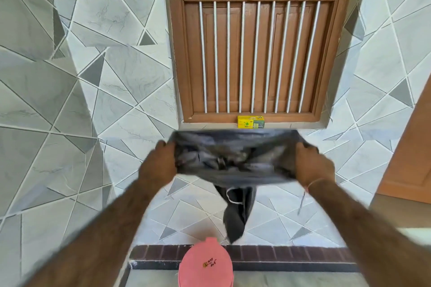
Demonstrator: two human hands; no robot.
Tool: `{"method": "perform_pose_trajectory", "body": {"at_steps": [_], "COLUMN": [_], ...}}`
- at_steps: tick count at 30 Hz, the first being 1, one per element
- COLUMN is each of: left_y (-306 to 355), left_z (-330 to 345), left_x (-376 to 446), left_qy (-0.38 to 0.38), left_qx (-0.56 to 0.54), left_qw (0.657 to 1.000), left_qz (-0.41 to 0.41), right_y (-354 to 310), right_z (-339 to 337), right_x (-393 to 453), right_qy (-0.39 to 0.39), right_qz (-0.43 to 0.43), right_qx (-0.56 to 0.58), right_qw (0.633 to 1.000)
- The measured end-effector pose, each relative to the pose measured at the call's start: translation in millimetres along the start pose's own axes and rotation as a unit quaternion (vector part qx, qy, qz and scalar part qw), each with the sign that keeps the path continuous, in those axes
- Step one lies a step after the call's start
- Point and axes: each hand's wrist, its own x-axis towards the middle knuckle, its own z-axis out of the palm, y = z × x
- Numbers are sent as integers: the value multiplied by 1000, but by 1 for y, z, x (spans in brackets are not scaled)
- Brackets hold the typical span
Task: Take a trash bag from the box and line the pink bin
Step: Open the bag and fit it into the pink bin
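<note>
A black trash bag (235, 158) is stretched wide between both my hands at chest height, its mouth pulled open and its bottom end dangling down toward the floor. My left hand (158, 163) grips the bag's left edge and my right hand (312, 165) grips the right edge. Below, at the bottom centre, stands the pink bin (205, 265) with its lid closed and a small label on top. The bag's hanging tip ends just above and right of the bin. The yellow trash bag box (250, 121) sits on the window sill behind the bag.
A brown wooden window with metal bars (254, 53) fills the wall ahead. Grey patterned tiles cover the walls on both sides. A dark brick strip (279, 254) runs along the floor behind the bin. A wooden door frame (410, 158) stands at the right.
</note>
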Motion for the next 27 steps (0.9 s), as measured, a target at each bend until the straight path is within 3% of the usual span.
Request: {"method": "perform_pose_trajectory", "body": {"at_steps": [2, 4, 5, 6, 7, 8, 10, 11, 14, 20, 23, 27], "left_y": [14, 22, 22, 19, 14, 3, -21, -29, -40, -24, -26, -24], "left_z": [-40, -56, -51, -32, 0, 35, 95, 109, 117, 99, 99, 96], "left_x": [11, 11, 5, -7, -29, -51, -82, -87, -79, -63, -64, -72], "left_qy": [155, 363, 384, 291, 103, -87, -251, -267, -262, -213, -229, -198], "left_qx": [-5, -72, -56, -1, 70, 71, 53, 47, 54, 3, -24, -57], "left_qw": [988, 928, 919, 955, 992, 994, 965, 961, 963, 975, 971, 977], "left_qz": [26, 42, 62, 52, 24, -8, -43, -49, -28, -55, -65, -64], "right_y": [-3, -4, 1, 3, 3, 4, 7, 7, 20, 15, 14, 13], "right_z": [-41, -47, -29, -1, 25, 52, 75, 80, 100, 95, 91, 94], "right_x": [21, 23, 23, 18, 8, 0, -13, -21, -75, -63, -69, -78], "right_qy": [137, 267, 261, 153, 4, -91, -107, -109, -238, -161, -130, -70], "right_qz": [2, 10, 14, 21, 36, 43, 3, -25, -40, -7, -12, -18], "right_qx": [38, 92, 114, 156, 204, 202, 136, 81, -4, 79, 87, 87], "right_qw": [990, 959, 959, 975, 978, 974, 985, 991, 971, 984, 988, 994]}}
